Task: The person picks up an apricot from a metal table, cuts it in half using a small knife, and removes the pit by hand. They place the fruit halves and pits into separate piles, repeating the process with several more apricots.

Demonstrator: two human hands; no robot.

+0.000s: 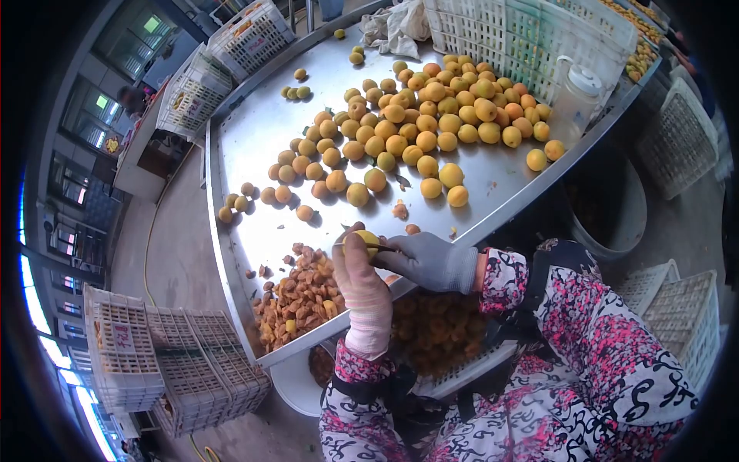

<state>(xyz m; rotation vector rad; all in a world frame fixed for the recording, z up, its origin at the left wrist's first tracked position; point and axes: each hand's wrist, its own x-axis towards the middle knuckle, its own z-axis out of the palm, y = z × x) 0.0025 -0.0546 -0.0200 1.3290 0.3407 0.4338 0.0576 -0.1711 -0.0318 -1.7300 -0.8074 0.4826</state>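
Note:
My left hand [362, 289], in a pale pinkish glove, is wrapped round a yellow apricot [362, 242] above the near edge of the metal table [277, 230]. From the right, my right hand [435, 262], in a grey glove, grips a thin dark tool [377, 246] whose end lies against this fruit. Beyond both hands a large heap of whole apricots [408, 115] spreads over the table. Brown pits [296, 296] are piled in the near left corner, beside my left hand. Small orange scraps [399, 209] lie between the heap and my hands.
A white crate [523, 50] and a clear lidded jug [576, 100] stand at the table's right. Below the near edge sit a crate of dark orange fruit pieces [439, 331] and a white bucket [296, 385]. Stacked crates [192, 362] stand left; a large bucket [608, 204] is right.

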